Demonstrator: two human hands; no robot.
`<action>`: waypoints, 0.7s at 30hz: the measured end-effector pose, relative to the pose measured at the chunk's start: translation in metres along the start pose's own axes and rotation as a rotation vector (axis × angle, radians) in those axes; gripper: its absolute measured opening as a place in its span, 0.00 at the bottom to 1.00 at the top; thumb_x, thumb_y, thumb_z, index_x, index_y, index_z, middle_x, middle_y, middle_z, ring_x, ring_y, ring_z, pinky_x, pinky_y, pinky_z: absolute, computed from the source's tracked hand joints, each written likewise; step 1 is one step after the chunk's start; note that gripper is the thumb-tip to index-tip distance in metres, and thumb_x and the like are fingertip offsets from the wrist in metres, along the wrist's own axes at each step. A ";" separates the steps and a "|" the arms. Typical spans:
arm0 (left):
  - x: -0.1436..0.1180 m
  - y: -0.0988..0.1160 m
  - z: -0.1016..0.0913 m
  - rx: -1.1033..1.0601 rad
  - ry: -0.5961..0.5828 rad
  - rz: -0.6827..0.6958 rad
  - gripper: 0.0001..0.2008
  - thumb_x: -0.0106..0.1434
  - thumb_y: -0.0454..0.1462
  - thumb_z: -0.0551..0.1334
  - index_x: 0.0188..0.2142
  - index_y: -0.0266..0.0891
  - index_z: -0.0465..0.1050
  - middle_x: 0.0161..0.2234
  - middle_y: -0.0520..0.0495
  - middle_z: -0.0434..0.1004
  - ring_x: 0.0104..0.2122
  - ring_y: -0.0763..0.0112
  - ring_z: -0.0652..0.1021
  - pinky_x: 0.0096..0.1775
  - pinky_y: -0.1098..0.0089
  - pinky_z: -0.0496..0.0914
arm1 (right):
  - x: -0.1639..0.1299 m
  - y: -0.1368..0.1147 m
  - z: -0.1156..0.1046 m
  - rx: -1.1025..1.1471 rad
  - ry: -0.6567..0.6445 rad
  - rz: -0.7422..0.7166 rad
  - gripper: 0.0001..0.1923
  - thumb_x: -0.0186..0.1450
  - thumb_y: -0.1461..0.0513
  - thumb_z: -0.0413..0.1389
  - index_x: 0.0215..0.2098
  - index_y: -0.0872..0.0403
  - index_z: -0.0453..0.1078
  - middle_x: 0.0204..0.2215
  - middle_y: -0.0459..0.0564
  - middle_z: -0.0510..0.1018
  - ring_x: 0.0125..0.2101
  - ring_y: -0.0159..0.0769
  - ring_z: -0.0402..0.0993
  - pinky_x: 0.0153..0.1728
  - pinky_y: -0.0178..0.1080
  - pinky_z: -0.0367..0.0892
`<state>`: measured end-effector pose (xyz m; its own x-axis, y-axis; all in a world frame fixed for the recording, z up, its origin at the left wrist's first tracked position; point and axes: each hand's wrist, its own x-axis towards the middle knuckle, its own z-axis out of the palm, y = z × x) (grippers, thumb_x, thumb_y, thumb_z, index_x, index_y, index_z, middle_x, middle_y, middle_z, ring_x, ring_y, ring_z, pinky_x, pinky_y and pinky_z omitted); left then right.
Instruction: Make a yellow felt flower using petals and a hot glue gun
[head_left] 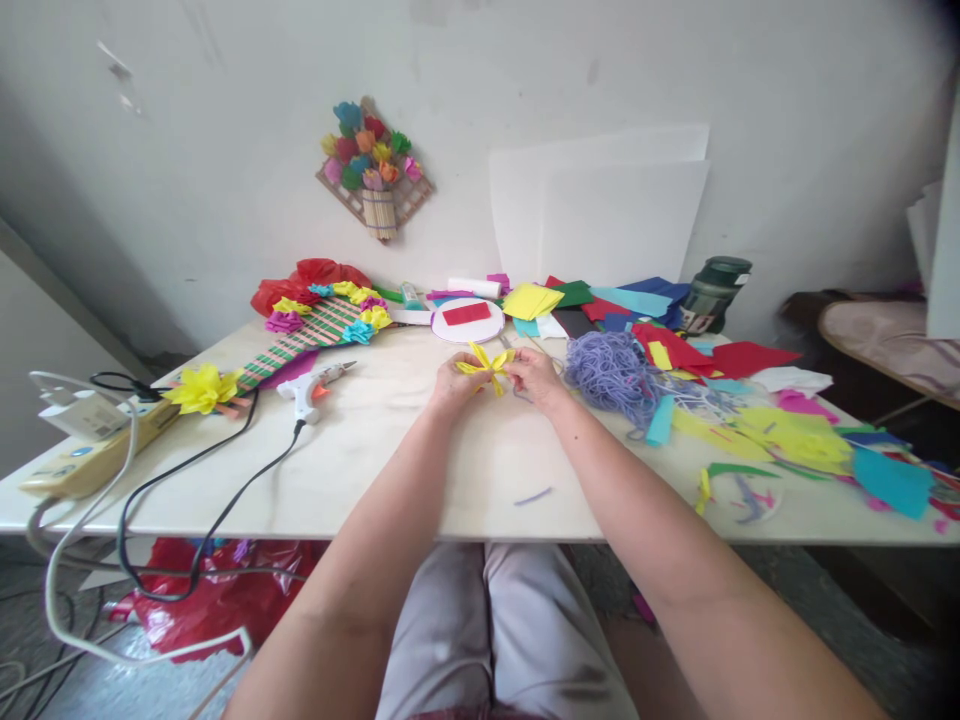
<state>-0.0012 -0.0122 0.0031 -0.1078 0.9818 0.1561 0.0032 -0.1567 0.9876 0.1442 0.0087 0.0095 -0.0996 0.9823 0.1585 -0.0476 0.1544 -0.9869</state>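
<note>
Both hands up over the middle of the white table (337,490), working one yellow paper flower (486,366) between them, petals fanned out from a gathered centre. Left hand (453,385) pinches its left side, fingers closed on the paper; right hand (535,377) grips from the right, fingertips at the gathered middle, finer finger detail too small to tell. Just right of the right hand: tangled heap of purple-grey yarn (611,375), with a loose yarn strand (533,496) near the front edge. Behind the hands, a round white panel (490,325) with a red paper rectangle (466,314) on it. Left side: hot glue gun (304,395) lying on the table, nozzle pointing right, cord running off the front edge; beyond it a green striped lute-shaped craft (319,333) trimmed with paper flowers, a larger yellow flower (202,388) at its narrow end. Power strip (94,455) at far left, white charger (86,415) at it. Right side: scattered coloured paper, stack of yellow sheets (531,300), dark green-lidded jar (715,297) by the wall.
</note>
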 end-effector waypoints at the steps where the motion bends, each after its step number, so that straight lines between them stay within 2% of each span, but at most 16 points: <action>1: -0.001 0.001 0.000 -0.003 -0.006 0.000 0.15 0.42 0.37 0.68 0.28 0.37 0.66 0.22 0.52 0.73 0.22 0.75 0.73 0.27 0.73 0.69 | 0.001 0.001 0.000 -0.008 0.000 -0.006 0.10 0.45 0.60 0.58 0.26 0.55 0.67 0.09 0.37 0.64 0.12 0.23 0.54 0.14 0.29 0.50; 4: -0.003 0.005 0.000 -0.011 -0.018 -0.011 0.15 0.42 0.37 0.68 0.28 0.37 0.66 0.22 0.51 0.74 0.23 0.74 0.74 0.27 0.73 0.70 | 0.003 0.004 -0.001 -0.110 0.059 -0.051 0.07 0.47 0.59 0.56 0.23 0.55 0.68 0.09 0.38 0.63 0.12 0.24 0.55 0.15 0.30 0.52; 7: -0.006 0.009 0.001 -0.014 -0.014 -0.033 0.14 0.43 0.37 0.67 0.29 0.37 0.66 0.22 0.50 0.74 0.23 0.73 0.74 0.27 0.73 0.70 | 0.004 0.007 -0.002 -0.372 0.148 -0.112 0.08 0.51 0.58 0.55 0.18 0.54 0.68 0.09 0.40 0.64 0.14 0.27 0.59 0.18 0.32 0.56; 10: -0.006 0.010 0.002 -0.001 0.036 -0.059 0.13 0.43 0.35 0.66 0.28 0.37 0.66 0.21 0.51 0.73 0.22 0.73 0.75 0.27 0.72 0.70 | 0.003 0.009 -0.001 -0.652 0.243 -0.203 0.09 0.54 0.57 0.55 0.19 0.53 0.71 0.11 0.42 0.68 0.17 0.30 0.64 0.21 0.32 0.57; 13: -0.005 0.010 0.004 -0.014 0.067 -0.072 0.12 0.43 0.34 0.66 0.27 0.37 0.65 0.21 0.52 0.73 0.24 0.71 0.76 0.27 0.72 0.71 | 0.000 0.008 0.001 -0.825 0.289 -0.337 0.10 0.56 0.57 0.54 0.21 0.51 0.73 0.14 0.43 0.71 0.20 0.31 0.66 0.21 0.32 0.55; 18: -0.005 0.008 0.005 -0.087 0.077 -0.061 0.12 0.42 0.34 0.66 0.27 0.37 0.65 0.22 0.51 0.73 0.24 0.71 0.76 0.26 0.71 0.72 | -0.002 0.007 0.001 -0.914 0.300 -0.601 0.10 0.58 0.59 0.55 0.24 0.52 0.75 0.26 0.48 0.76 0.28 0.32 0.70 0.26 0.32 0.59; 21: -0.004 0.006 0.005 -0.124 0.084 -0.057 0.13 0.41 0.34 0.67 0.27 0.37 0.65 0.22 0.51 0.73 0.23 0.72 0.75 0.26 0.71 0.72 | -0.003 0.006 0.002 -0.913 0.279 -0.708 0.09 0.59 0.60 0.54 0.26 0.52 0.76 0.33 0.49 0.76 0.32 0.33 0.71 0.29 0.32 0.62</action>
<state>0.0038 -0.0168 0.0086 -0.1867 0.9780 0.0935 -0.1270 -0.1184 0.9848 0.1419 0.0069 0.0033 -0.1109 0.6201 0.7767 0.7322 0.5794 -0.3580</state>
